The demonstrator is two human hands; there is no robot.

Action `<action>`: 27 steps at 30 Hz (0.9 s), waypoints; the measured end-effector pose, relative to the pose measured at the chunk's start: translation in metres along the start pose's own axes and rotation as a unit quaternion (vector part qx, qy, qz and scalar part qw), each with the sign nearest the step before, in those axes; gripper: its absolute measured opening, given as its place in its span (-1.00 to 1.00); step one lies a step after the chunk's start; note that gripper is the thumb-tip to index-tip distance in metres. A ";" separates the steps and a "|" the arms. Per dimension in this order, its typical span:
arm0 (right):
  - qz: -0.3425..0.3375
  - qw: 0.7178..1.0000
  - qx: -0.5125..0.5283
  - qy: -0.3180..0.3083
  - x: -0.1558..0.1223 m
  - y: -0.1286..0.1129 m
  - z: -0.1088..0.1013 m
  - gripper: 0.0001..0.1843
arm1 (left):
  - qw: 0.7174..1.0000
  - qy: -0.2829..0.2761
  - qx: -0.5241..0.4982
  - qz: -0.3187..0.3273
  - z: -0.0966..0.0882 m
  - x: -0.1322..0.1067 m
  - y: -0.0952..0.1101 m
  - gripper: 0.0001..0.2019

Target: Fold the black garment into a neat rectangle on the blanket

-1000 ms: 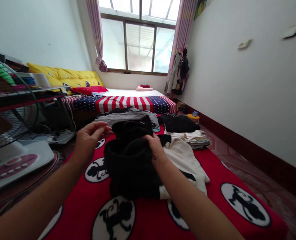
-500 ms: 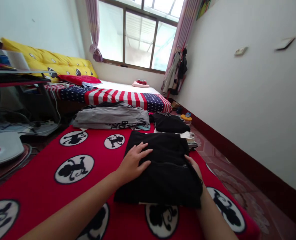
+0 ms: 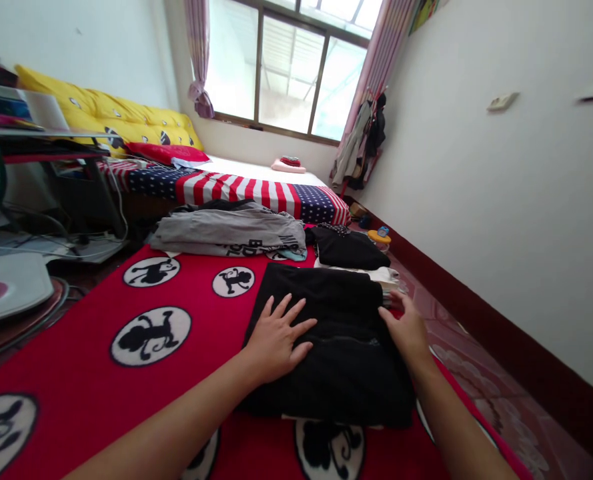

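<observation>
A folded black garment (image 3: 331, 373) with a zip line across it lies on the red blanket (image 3: 91, 333) in front of me. My left hand (image 3: 279, 337) rests flat on its left part, fingers spread. At the garment's right edge is my right hand (image 3: 406, 327), thumb and fingers apart; whether its thumb touches the cloth I cannot tell. Just behind lie a folded black garment (image 3: 351, 249) and some white cloth (image 3: 387, 275). Further left, a pile of grey clothes (image 3: 226, 230) with dark lettering stretches across the blanket's far end.
Beyond the blanket stands a bed (image 3: 246, 190) with a striped, starred cover. A desk (image 3: 51, 143) and a white plastic stool (image 3: 11, 287) are at the left. Along the right run tiled floor (image 3: 441, 307) and a white wall. A yellow-lidded container (image 3: 379, 237) stands near the wall.
My right hand has moved up along the garment's right edge and come off its lower corner. My left hand stays on the garment, its fingers spread wider. The view has shifted slightly.
</observation>
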State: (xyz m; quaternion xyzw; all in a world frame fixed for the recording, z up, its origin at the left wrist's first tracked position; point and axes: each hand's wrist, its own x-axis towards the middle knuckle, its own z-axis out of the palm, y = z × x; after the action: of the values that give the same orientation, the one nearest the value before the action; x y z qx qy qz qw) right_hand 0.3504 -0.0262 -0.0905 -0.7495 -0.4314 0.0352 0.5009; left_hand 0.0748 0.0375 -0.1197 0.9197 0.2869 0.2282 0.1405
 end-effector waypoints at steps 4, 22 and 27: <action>-0.240 0.965 -0.063 -0.086 -0.010 -0.070 0.019 -0.58 | 0.996 -0.021 -0.077 0.028 -0.005 0.017 0.000 -0.61; -0.266 0.867 -0.391 -0.156 -0.004 -0.015 0.101 -0.38 | 0.910 0.201 -0.213 -0.293 0.007 0.041 -0.087 -0.39; -0.263 0.877 -0.373 -0.149 -0.012 -0.028 0.098 -0.47 | 0.821 0.145 -0.463 -0.300 -0.009 0.003 -0.051 -0.39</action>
State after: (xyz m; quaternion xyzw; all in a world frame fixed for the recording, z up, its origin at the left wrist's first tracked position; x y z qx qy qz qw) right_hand 0.2775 0.0398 -0.1217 -0.7257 -0.6631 -0.1504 0.1048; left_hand 0.0490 0.0808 -0.1312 0.5707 0.4265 0.4117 0.5682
